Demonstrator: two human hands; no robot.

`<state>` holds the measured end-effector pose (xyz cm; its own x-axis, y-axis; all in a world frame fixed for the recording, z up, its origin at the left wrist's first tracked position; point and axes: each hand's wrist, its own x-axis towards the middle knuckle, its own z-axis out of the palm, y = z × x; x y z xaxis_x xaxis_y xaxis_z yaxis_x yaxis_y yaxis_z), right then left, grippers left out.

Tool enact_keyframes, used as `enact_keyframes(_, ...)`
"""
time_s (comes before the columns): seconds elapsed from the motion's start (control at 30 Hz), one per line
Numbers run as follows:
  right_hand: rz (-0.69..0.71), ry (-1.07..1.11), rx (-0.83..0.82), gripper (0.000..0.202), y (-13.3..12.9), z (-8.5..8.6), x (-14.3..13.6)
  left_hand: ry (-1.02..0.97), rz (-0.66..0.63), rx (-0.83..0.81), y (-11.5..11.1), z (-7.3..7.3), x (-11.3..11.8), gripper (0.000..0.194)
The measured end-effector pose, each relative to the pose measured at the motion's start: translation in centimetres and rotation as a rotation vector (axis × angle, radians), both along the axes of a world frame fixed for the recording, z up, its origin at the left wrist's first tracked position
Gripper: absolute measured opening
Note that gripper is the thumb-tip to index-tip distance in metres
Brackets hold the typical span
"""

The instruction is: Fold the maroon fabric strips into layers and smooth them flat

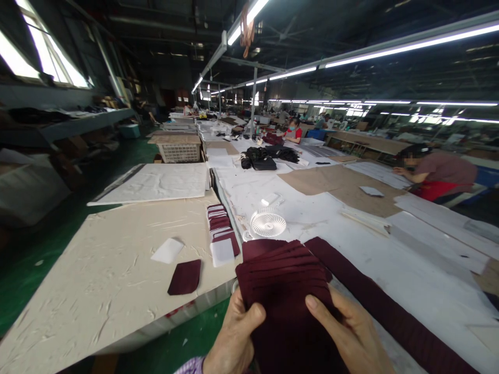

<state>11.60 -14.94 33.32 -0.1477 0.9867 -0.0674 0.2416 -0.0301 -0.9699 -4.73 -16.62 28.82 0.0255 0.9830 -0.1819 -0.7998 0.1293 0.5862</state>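
— What do the hands have?

— The left hand and the right hand both grip a fanned stack of dark maroon cut fabric pieces, thumbs pressed on top, fingers hidden beneath. The stack sits low in the middle of the view, at the near edge of the long white worktop, partly over the gap beside it.

— What lies just around it?

— To the right, a long maroon fabric strip runs along the worktop toward the near right corner. Just behind the stack lies a small white round fan with a spiral grille.

— And on the left?

— A cream paper-covered worktop carries a single maroon pocket-shaped fabric piece, a white paper square, and a row of small maroon pieces with a white patch on the nearest.

— Farther off?

— Brown paper sheets, a heap of black garments, a white plastic basket. A person in a red apron leans over the worktop on the right.

— Any writing or labels?

— None that can be read.
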Motion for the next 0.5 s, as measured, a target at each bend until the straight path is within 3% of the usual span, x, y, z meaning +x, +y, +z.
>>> enact_keyframes(0.17,-0.014,-0.009,0.021,0.034,0.1,-0.4,-0.3,0.115,-0.015,-0.064,0.4,1.3,0.5,0.035)
enact_keyframes(0.27,-0.029,-0.008,0.108,0.028,0.4,-1.2,0.0,0.141,-0.026,-0.071,0.6,1.1,0.2,0.028)
enact_keyframes(0.4,-0.067,-0.009,0.295,0.028,1.1,-2.0,1.2,0.172,-0.111,-0.036,0.5,0.7,-0.5,0.032)
enact_keyframes(0.5,0.003,0.004,0.261,0.03,1.7,-2.2,2.0,0.2,-0.162,-0.007,0.4,0.7,-0.8,0.035)
